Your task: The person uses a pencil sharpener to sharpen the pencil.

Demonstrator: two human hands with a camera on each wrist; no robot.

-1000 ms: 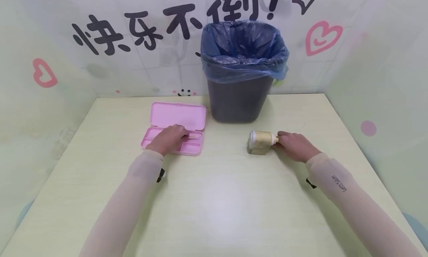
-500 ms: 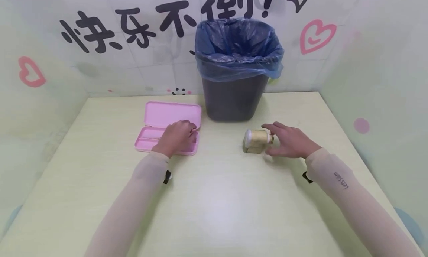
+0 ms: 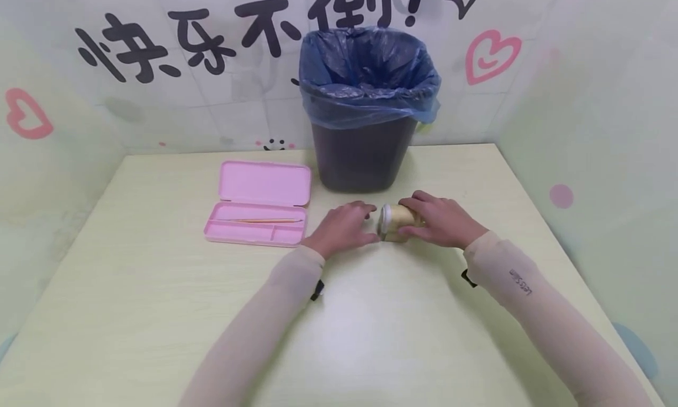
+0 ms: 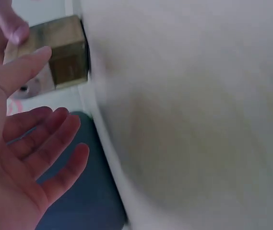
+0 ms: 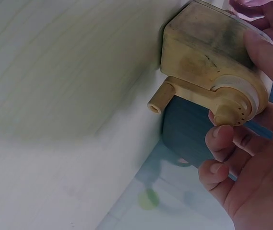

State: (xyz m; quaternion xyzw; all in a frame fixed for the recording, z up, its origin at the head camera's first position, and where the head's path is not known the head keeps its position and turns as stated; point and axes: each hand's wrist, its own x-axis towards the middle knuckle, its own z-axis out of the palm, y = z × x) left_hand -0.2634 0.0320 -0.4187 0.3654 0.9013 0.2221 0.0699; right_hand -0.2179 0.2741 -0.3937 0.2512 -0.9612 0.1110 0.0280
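A yellow hand-crank pencil sharpener (image 3: 398, 219) sits on the table, its crank end to the right. My right hand (image 3: 444, 220) grips its body, thumb on the near side and fingers on the far side. In the right wrist view the crank handle (image 5: 161, 97) hangs free of the fingers. My left hand (image 3: 344, 227) is beside the sharpener's other end, fingers and thumb spread apart. The left wrist view shows the left thumb (image 4: 28, 69) in front of the sharpener; whether it touches cannot be told. A pencil (image 3: 259, 220) lies in the open pink pencil case (image 3: 241, 234).
A dark bin (image 3: 362, 157) lined with a blue plastic bag (image 3: 371, 110) stands at the back of the table, behind the hands. Walls with printed lettering and hearts close in the table (image 3: 360, 336) at the back and sides.
My left hand has left the pencil case and moved right to the sharpener, leaving the pencil in view. My right hand has let go of the crank and now grips the sharpener's body.
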